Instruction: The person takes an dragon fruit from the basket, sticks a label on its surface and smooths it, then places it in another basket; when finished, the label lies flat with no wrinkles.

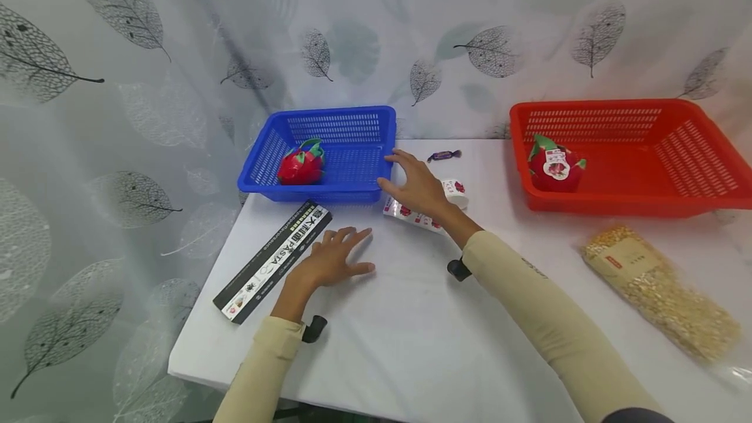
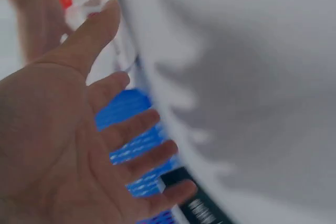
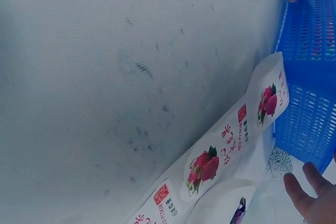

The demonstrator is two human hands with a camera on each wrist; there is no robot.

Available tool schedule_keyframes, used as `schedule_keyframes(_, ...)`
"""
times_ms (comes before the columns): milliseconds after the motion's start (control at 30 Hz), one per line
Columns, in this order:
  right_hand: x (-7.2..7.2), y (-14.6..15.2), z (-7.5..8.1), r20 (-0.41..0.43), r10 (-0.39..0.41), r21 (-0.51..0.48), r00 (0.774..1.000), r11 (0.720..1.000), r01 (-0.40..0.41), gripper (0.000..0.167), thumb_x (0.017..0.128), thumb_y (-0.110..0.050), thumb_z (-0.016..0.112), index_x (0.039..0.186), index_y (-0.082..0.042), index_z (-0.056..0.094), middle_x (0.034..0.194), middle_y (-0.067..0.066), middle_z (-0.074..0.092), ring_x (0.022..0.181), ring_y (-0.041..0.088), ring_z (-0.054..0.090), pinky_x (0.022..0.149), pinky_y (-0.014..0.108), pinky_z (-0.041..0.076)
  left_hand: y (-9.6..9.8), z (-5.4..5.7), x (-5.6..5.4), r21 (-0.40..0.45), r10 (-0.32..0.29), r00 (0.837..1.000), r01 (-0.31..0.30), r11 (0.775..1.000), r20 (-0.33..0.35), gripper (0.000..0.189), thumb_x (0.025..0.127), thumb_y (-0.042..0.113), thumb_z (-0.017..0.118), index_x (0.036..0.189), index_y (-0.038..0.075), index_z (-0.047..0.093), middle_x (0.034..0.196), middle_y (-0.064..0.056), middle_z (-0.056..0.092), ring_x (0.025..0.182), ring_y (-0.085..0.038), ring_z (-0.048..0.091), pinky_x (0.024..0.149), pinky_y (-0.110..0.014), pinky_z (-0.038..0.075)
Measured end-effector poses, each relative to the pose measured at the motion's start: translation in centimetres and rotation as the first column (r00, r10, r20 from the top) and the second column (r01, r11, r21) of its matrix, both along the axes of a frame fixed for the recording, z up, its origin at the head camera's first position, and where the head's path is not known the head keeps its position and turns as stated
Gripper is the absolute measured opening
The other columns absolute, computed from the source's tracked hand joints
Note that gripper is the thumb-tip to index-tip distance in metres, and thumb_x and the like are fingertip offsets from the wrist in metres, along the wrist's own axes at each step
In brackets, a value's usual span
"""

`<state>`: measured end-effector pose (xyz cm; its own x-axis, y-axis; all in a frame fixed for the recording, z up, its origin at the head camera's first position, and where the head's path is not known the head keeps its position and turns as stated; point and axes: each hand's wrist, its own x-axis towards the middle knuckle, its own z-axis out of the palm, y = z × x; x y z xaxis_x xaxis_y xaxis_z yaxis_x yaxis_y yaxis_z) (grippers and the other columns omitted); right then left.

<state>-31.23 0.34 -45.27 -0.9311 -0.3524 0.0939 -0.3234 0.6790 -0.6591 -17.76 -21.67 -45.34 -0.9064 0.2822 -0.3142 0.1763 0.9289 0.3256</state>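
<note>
My left hand (image 1: 331,258) hovers with spread fingers beside a black-and-white pasta box (image 1: 276,260). In the left wrist view its palm and separate fingers hold nothing. The right hand (image 1: 414,185) reaches over a roll of dragon fruit stickers (image 1: 455,193), fingers apart by the right rim of the blue basket (image 1: 247,185); whether they touch it I cannot tell. Inside that basket, toward its left, lies a dragon fruit (image 1: 301,165). The sticker strip (image 3: 202,169) runs unrolled toward the basket in the right wrist view. Behind the roll is a purple wrapped candy (image 1: 444,156).
At the right stands a red basket (image 1: 623,204) with a labelled dragon fruit (image 1: 554,165) in it. A clear bag of corn kernels (image 1: 664,292) lies in front of it. Leaf-patterned curtain (image 1: 376,38) hangs behind and left of the white table (image 1: 399,344).
</note>
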Motion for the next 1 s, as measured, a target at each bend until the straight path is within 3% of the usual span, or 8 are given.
schedule_keyframes(167, 0.0, 0.5, -0.1, 0.002, -0.009, 0.002, 1.0, 1.0, 0.009, 0.071, 0.101, -0.058, 0.061, 0.161, -0.024, 0.047, 0.175, -0.002, 0.029, 0.16, 0.033, 0.03, 0.119, 0.063, 0.039, -1.4, 2.6, -1.2, 0.129, -0.006, 0.993, 0.021, 0.991, -0.117, 0.067, 0.104, 0.044, 0.067, 0.162, 0.018, 0.046, 0.162, -0.017, 0.048, 0.152, -0.045, 0.038, 0.121, -0.069, 0.031)
schedule_keyframes(300, -0.1, 0.5, -0.4, 0.005, -0.011, -0.007, 1.0, 1.0, 0.011, 0.07, 0.101, -0.06, 0.06, 0.161, -0.027, 0.047, 0.175, -0.006, 0.028, 0.161, 0.03, 0.027, 0.12, 0.063, 0.037, -3.3, 4.9, -3.0, 0.217, 0.05, 0.976, -0.003, 0.976, -0.212, 0.053, 0.105, 0.037, 0.067, 0.15, 0.011, 0.059, 0.152, -0.015, 0.059, 0.143, -0.039, 0.05, 0.119, -0.059, 0.041)
schedule_keyframes(433, -0.1, 0.3, -0.5, 0.008, -0.009, -0.017, 1.0, 1.0, 0.01, 0.069, 0.101, -0.06, 0.06, 0.161, -0.028, 0.046, 0.175, -0.008, 0.027, 0.161, 0.028, 0.025, 0.121, 0.063, 0.036, -5.7, 6.4, -6.1, 0.269, 0.127, 0.94, -0.04, 0.962, -0.317, 0.039, 0.105, 0.029, 0.068, 0.137, 0.006, 0.067, 0.14, -0.018, 0.063, 0.133, -0.039, 0.053, 0.111, -0.059, 0.046)
schedule_keyframes(567, -0.1, 0.2, -0.4, 0.02, 0.001, -0.003, 1.0, 1.0, -0.001, 0.07, 0.101, -0.06, 0.061, 0.162, -0.027, 0.045, 0.175, -0.007, 0.026, 0.161, 0.029, 0.026, 0.121, 0.062, 0.037, -7.9, 7.0, -9.7, 0.26, 0.183, 0.9, -0.082, 0.962, -0.395, 0.035, 0.105, 0.023, 0.068, 0.132, 0.001, 0.067, 0.139, -0.025, 0.06, 0.132, -0.046, 0.048, 0.11, -0.064, 0.042)
schedule_keyframes(633, -0.1, 0.1, -0.3, 0.025, 0.004, 0.004, 1.0, 1.0, -0.005, 0.071, 0.101, -0.059, 0.061, 0.162, -0.027, 0.045, 0.176, -0.006, 0.026, 0.161, 0.03, 0.026, 0.121, 0.062, 0.037, -8.6, 7.0, -11.2, 0.242, 0.203, 0.893, -0.111, 0.964, -0.402, 0.036, 0.105, 0.023, 0.067, 0.132, 0.0, 0.066, 0.143, -0.028, 0.057, 0.133, -0.05, 0.044, 0.111, -0.068, 0.038)
schedule_keyframes(733, -0.1, 0.1, -0.2, 0.028, 0.0, 0.01, 1.0, 1.0, 0.0, 0.071, 0.101, -0.06, 0.061, 0.162, -0.028, 0.044, 0.176, -0.006, 0.026, 0.161, 0.029, 0.026, 0.121, 0.062, 0.037, -9.4, 6.9, -12.7, 0.195, 0.219, 0.899, -0.153, 0.969, -0.379, 0.039, 0.105, 0.027, 0.067, 0.136, 0.004, 0.065, 0.15, -0.027, 0.05, 0.137, -0.052, 0.04, 0.111, -0.071, 0.032)
schedule_keyframes(1000, -0.1, 0.1, 0.2, 0.045, -0.006, 0.012, 0.999, 1.0, 0.005, 0.072, 0.101, -0.061, 0.061, 0.162, -0.028, 0.044, 0.176, -0.006, 0.025, 0.161, 0.029, 0.026, 0.12, 0.064, 0.037, -10.6, 6.2, -15.9, 0.081, 0.187, 0.945, -0.171, 0.982, -0.267, 0.053, 0.103, 0.027, 0.067, 0.149, 0.005, 0.055, 0.161, -0.03, 0.035, 0.146, -0.059, 0.027, 0.119, -0.078, 0.021)
